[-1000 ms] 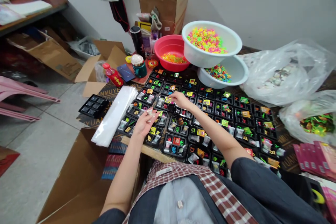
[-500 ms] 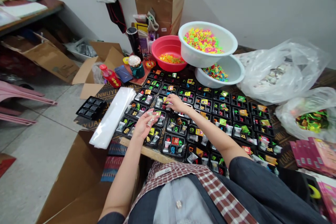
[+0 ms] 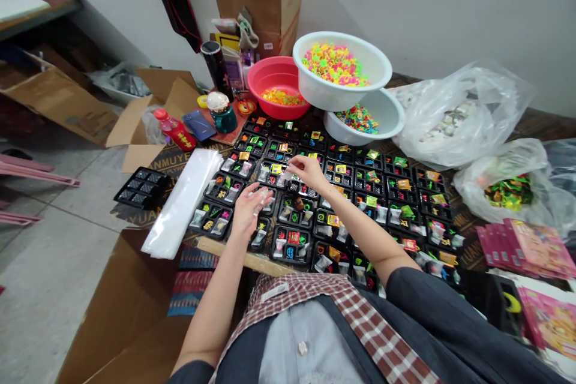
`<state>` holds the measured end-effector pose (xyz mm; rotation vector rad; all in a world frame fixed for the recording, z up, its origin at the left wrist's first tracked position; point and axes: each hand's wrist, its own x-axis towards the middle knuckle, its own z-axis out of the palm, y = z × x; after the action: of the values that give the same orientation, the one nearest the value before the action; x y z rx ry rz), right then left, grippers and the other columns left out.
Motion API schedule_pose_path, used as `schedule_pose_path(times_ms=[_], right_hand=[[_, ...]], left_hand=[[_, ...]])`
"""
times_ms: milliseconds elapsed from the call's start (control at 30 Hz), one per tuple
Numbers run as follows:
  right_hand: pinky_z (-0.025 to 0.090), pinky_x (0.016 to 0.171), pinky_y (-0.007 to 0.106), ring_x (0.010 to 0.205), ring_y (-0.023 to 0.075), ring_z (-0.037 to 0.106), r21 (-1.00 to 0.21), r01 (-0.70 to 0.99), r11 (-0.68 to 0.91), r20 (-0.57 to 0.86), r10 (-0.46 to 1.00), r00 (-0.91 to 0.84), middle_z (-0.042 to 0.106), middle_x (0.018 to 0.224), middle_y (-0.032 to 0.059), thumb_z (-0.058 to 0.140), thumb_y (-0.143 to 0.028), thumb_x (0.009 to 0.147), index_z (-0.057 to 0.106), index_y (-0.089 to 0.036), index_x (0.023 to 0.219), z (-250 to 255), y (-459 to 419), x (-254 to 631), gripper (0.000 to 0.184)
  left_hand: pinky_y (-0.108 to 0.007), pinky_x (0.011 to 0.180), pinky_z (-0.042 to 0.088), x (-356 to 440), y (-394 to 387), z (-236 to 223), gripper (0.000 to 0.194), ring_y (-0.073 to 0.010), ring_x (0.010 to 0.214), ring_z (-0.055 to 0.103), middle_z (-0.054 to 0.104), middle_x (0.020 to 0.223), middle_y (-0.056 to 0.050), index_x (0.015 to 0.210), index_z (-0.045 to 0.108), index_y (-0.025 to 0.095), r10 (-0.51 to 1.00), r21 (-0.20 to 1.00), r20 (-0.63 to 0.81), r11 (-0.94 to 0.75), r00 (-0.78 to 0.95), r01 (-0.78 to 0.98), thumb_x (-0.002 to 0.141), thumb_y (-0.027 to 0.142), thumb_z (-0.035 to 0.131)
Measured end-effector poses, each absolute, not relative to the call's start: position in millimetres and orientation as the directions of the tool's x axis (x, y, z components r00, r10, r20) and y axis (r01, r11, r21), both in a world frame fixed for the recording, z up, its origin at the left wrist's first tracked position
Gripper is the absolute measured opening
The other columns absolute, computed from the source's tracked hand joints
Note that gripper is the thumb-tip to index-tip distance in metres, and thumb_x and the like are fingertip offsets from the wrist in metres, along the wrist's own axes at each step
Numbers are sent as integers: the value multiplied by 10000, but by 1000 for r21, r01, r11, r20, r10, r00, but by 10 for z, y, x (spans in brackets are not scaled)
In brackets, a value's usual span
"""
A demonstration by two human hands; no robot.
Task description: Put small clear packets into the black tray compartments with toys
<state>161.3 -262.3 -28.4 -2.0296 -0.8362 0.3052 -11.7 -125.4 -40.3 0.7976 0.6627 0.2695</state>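
Note:
Black compartment trays (image 3: 342,192) filled with small bright plastic pieces and tiny clear packets cover the table in front of me. My left hand (image 3: 249,210) hovers over the near-left trays, fingers curled round a few small clear packets. My right hand (image 3: 306,169) reaches further in and pinches a small clear packet above a tray in the second row.
Two white basins (image 3: 339,69) and a red basin (image 3: 274,87) of coloured pieces stand at the back. Clear plastic bags (image 3: 459,114) lie right, pink boxes (image 3: 526,249) near right. A stack of clear sleeves (image 3: 182,201), an empty black tray (image 3: 139,187) and cardboard boxes (image 3: 135,312) are left.
My right hand has lifted slightly from the tray with a packet pinched. The left hand stays in place over the near trays. The view has shifted a little to the right.

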Motion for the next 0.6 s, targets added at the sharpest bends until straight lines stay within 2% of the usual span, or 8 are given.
schedule_pose_path(times_ms=[133,267,333,433,500,600], right_hand=[[405,676,260,676,154,572,-643,458,-614,0,598,802,654,709,-6,665,-225,807,675,-191,925,-470,-2779,1730,124],[393,675,263,692,171,571,-549,481,-683,-70,611,788,642,710,3,691,-234,819,658,-184,964,-552,-2791,1648,156],[409,717,280,782,197,594,-538,491,-685,-35,600,799,660,796,44,750,-258,787,664,-163,950,-512,-2762,1578,208],[434,786,304,874,213,607,-597,524,-607,72,610,789,668,897,82,779,-339,785,684,-153,943,-375,-2718,1414,262],[448,759,292,806,185,615,-711,512,-481,80,669,739,674,849,55,740,-379,824,702,-169,930,-272,-2699,1259,239],[455,674,262,691,147,619,-872,388,-300,40,746,665,684,761,24,653,-385,887,715,-182,838,-168,-2693,1027,218]], left_hand=[[-353,872,590,-181,-1161,-447,350,-235,942,743,753,971,-105,1022,627,140,391,651,-541,755,745,76,712,53,762],[-367,923,581,-198,-1218,-379,301,-229,966,738,756,996,-106,1039,645,136,365,630,-563,770,741,99,756,49,696],[-364,943,572,-200,-1259,-334,317,-225,966,738,759,995,-111,1040,649,131,358,634,-550,767,754,99,741,40,700],[-336,918,580,-197,-1313,-298,390,-213,942,743,765,983,-98,1047,644,147,353,653,-510,752,784,86,689,33,745],[-330,889,589,-185,-1359,-297,453,-209,917,747,768,967,-83,1066,638,164,348,669,-486,738,802,85,654,37,775],[-334,851,599,-146,-1458,-309,501,-204,857,749,765,908,-65,1074,632,170,347,702,-455,706,820,91,621,61,815]])
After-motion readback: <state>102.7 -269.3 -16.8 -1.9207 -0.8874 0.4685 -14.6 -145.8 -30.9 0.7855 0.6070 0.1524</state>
